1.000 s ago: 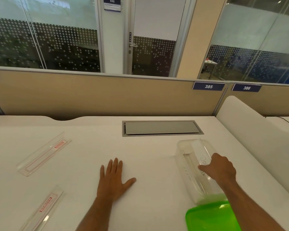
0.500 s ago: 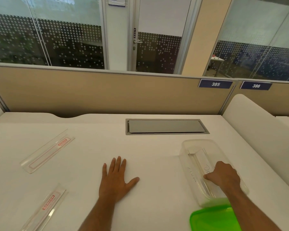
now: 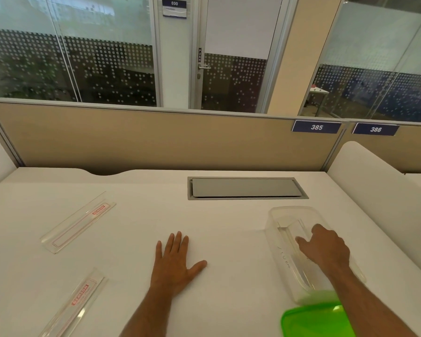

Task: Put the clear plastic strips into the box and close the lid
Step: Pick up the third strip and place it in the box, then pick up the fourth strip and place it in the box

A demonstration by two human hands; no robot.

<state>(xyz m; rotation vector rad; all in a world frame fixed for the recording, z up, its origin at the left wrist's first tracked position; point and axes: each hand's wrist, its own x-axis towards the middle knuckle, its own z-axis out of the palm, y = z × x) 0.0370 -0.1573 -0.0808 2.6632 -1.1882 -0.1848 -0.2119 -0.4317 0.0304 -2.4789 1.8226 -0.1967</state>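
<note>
A clear plastic box [image 3: 275,229] stands open on the right of the white desk. My right hand [image 3: 326,249] reaches down inside it, with fingers and thumb on a clear plastic strip [image 3: 289,229] that lies along the box's bottom. The green lid [image 3: 311,322] lies flat on the desk just in front of the box, under my right forearm. Two more clear strips with red print rest on the desk's left side, one farther back [image 3: 78,222] and one near the front edge [image 3: 75,302]. My left hand [image 3: 175,261] lies flat on the desk, fingers spread, holding nothing.
A grey cable hatch [image 3: 246,188] is set into the desk behind the box. A beige partition [image 3: 156,139] closes the back, and a white side divider [image 3: 374,181] stands just right of the box.
My right hand has lowered the strip from a tilted position above the box down onto its bottom. My left hand has stayed flat on the desk.
</note>
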